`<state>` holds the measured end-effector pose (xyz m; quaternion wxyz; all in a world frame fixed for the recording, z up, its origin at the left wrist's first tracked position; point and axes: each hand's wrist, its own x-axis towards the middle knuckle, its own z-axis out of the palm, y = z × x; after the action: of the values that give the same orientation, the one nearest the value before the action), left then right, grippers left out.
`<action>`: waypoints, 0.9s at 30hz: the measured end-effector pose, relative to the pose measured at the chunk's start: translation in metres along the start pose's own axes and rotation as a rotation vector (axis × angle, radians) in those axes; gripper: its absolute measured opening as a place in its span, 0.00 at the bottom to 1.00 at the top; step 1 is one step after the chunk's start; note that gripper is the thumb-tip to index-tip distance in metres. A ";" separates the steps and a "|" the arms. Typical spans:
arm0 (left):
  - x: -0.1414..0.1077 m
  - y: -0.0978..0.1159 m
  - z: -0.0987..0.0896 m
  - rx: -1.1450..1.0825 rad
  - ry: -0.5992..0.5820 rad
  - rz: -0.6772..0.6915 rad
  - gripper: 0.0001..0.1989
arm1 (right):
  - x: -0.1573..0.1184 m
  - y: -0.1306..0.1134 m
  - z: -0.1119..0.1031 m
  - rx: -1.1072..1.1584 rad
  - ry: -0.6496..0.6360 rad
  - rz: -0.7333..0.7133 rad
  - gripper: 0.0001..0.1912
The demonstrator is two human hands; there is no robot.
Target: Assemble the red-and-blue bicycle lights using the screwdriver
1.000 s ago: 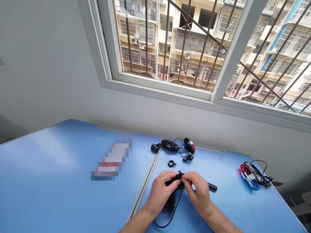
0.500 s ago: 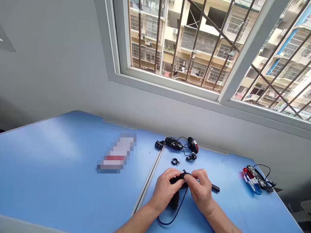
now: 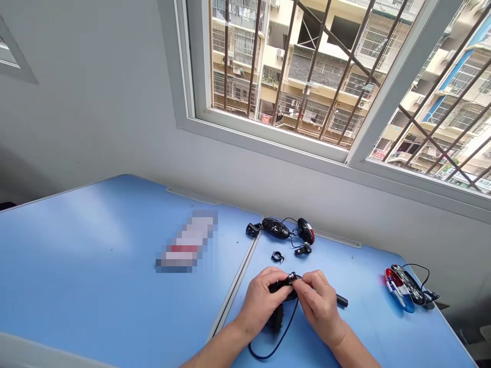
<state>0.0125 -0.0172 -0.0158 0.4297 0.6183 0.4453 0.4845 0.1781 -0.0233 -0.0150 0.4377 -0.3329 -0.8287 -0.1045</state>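
A black lamp unit (image 3: pixel 286 288) is held pinched between the left hand (image 3: pixel 261 302) and the right hand (image 3: pixel 319 307). One small black clamp (image 3: pixel 277 256) lies just ahead of the hands, one wired lamp set (image 3: pixel 278 228) beyond it, and another wired lamp set (image 3: pixel 407 286) well right of the right hand.

The left hand (image 3: pixel 263 301) and right hand (image 3: pixel 318 306) grip a small black plastic part (image 3: pixel 286 289) together, with the end of a black rod (image 3: pixel 342 301) showing beside the right hand and a thin black cable (image 3: pixel 276 346) looping below. On the blue table (image 3: pixel 95 220), a small black clip (image 3: pixel 277 256) lies just ahead, near a wired black lamp set (image 3: pixel 275 228), and a red-and-blue wired lamp (image 3: pixel 399 289) sits well to the right.
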 end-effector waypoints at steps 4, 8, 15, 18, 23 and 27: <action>0.000 -0.001 0.000 0.003 -0.005 0.008 0.06 | 0.000 0.000 -0.002 0.016 -0.012 -0.008 0.15; 0.000 -0.002 0.000 0.010 -0.013 0.011 0.07 | 0.000 -0.001 -0.004 0.041 -0.056 -0.012 0.17; -0.002 -0.003 0.000 0.012 -0.018 0.015 0.07 | 0.000 -0.005 -0.008 -0.005 -0.085 -0.008 0.16; -0.002 -0.003 0.000 0.005 -0.017 0.027 0.07 | 0.003 -0.007 -0.008 -0.040 -0.075 -0.017 0.17; -0.001 -0.003 -0.001 0.010 -0.018 0.041 0.07 | 0.003 -0.010 -0.009 -0.072 -0.075 -0.019 0.16; 0.000 -0.002 -0.002 0.021 -0.017 0.035 0.06 | 0.001 -0.010 -0.013 0.017 -0.055 -0.024 0.18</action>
<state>0.0100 -0.0168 -0.0175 0.4186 0.6345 0.4358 0.4819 0.1795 -0.0363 -0.0052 0.4162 -0.3219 -0.8452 -0.0936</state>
